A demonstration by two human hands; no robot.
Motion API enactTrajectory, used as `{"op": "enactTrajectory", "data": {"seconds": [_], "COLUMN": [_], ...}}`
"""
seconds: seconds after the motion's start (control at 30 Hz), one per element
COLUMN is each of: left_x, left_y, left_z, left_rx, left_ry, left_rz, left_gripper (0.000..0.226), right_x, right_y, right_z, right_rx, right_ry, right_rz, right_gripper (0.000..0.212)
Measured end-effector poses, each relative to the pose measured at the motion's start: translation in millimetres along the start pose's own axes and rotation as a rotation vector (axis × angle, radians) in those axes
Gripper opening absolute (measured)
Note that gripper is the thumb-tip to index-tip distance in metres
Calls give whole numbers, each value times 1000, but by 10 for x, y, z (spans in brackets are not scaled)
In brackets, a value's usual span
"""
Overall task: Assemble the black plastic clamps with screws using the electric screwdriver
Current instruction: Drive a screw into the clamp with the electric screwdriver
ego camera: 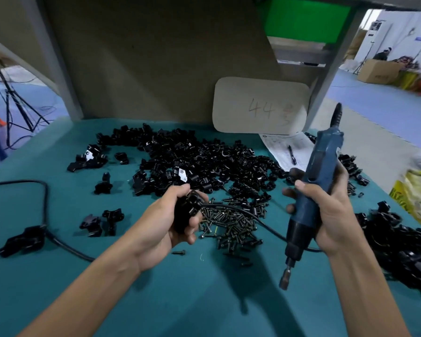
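My left hand [170, 222] grips a black plastic clamp [187, 210] above the teal table, just left of a heap of dark screws [231, 227]. My right hand [326, 210] holds the blue electric screwdriver [311, 190] upright, its bit [286, 279] pointing down and apart from the clamp. A large pile of loose black clamp parts [204, 164] lies behind both hands. A second pile of black clamps [404, 249] sits at the right edge.
A black power cable [44, 190] runs across the left of the table [107, 276] to a black block [22, 240]. A few separate clamps [102, 222] lie at left. A cardboard card marked 44 [260, 105], a paper sheet with a pen [291, 154] and a yellow bag [416, 195] stand behind.
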State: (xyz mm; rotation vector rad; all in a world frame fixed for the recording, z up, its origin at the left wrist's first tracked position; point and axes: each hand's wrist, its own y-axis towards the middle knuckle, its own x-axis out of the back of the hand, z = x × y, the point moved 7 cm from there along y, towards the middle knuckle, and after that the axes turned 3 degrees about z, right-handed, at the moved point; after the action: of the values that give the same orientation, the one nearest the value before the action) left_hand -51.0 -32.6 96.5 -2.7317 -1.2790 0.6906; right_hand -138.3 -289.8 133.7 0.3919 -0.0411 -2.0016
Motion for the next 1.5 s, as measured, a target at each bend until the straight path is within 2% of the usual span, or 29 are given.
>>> {"op": "enactTrajectory", "data": {"seconds": [0.17,0.43,0.67,0.77,0.87,1.0,1.2,1.3,1.5], "left_x": [8,-7,-18,-23,-27,-62,-153,-191,-258], "left_y": [-39,-39,-36,-31,-29,-41,-64,-86,-119], "left_z": [-5,-5,-8,-10,0,16,-16,-31,84], "left_rx": [16,15,20,20,21,1,-91,-79,102], "left_ry": [1,13,12,15,11,57,139,69,-238], "left_rz": [4,11,16,15,9,31,45,71,150], "left_gripper": [42,43,42,43,44,44,42,37,33], "right_x": [-56,-67,-120,-147,-193,-345,-640,-717,-781], "right_y": [63,19,-9,-29,-63,-89,9,51,102], "right_z": [-35,-166,-181,-166,-184,-96,219,337,472], "right_rx": [1,-13,4,3,-5,13,73,117,151], "right_ry": [109,154,172,192,179,233,563,633,709], "right_rz": [44,-4,-10,-29,-24,-27,-159,-254,-360], "right_gripper": [78,62,77,76,61,57,33,26,25]}}
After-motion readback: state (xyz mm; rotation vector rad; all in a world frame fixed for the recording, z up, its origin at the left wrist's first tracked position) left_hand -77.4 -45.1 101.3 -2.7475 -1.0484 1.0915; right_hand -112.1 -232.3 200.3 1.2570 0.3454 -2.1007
